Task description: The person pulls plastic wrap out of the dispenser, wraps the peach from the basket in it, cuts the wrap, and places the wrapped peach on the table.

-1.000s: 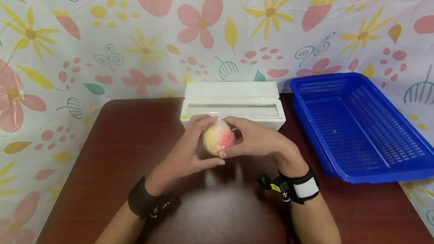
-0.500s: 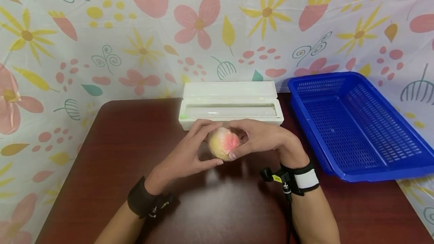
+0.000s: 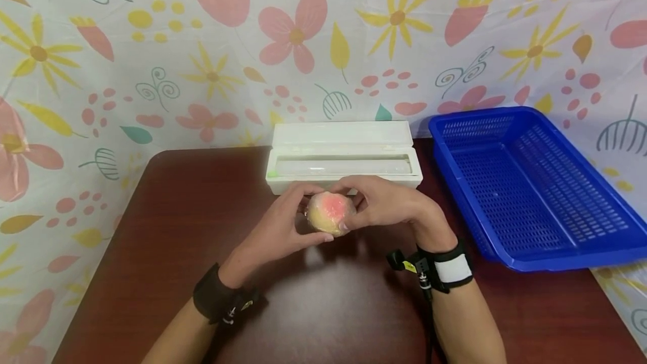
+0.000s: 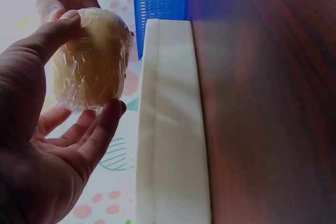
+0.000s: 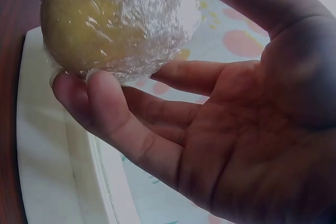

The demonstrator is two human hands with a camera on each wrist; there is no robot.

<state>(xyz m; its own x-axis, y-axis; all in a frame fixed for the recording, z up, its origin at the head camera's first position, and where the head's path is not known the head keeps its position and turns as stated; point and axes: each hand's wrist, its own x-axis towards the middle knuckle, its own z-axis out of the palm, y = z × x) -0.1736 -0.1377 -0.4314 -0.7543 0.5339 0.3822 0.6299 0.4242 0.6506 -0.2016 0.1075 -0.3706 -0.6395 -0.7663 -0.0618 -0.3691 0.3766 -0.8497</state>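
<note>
A yellow and pink peach (image 3: 331, 212) wrapped in clear cling film is held up between both hands, in front of a white box. My left hand (image 3: 280, 223) grips its left side, thumb toward me and fingers on the far side. From the right, my right hand (image 3: 386, 204) holds it with thumb and curled fingers. In the left wrist view the film on the peach (image 4: 92, 61) looks crinkled and shiny. The right wrist view shows fingertips pressing the underside of the wrapped peach (image 5: 105, 24).
Behind the hands stands the white cling film box (image 3: 343, 181), lid up, with a roll (image 3: 343, 167) inside. A blue plastic basket (image 3: 497, 240) is at the right. Dark red-brown table (image 3: 192, 195) lies beneath, and a flower-patterned sheet (image 3: 227, 89) hangs behind.
The peach has turned in the hands, so its pink patch now faces up near the top. Both hands have shifted slightly and keep their hold.
</note>
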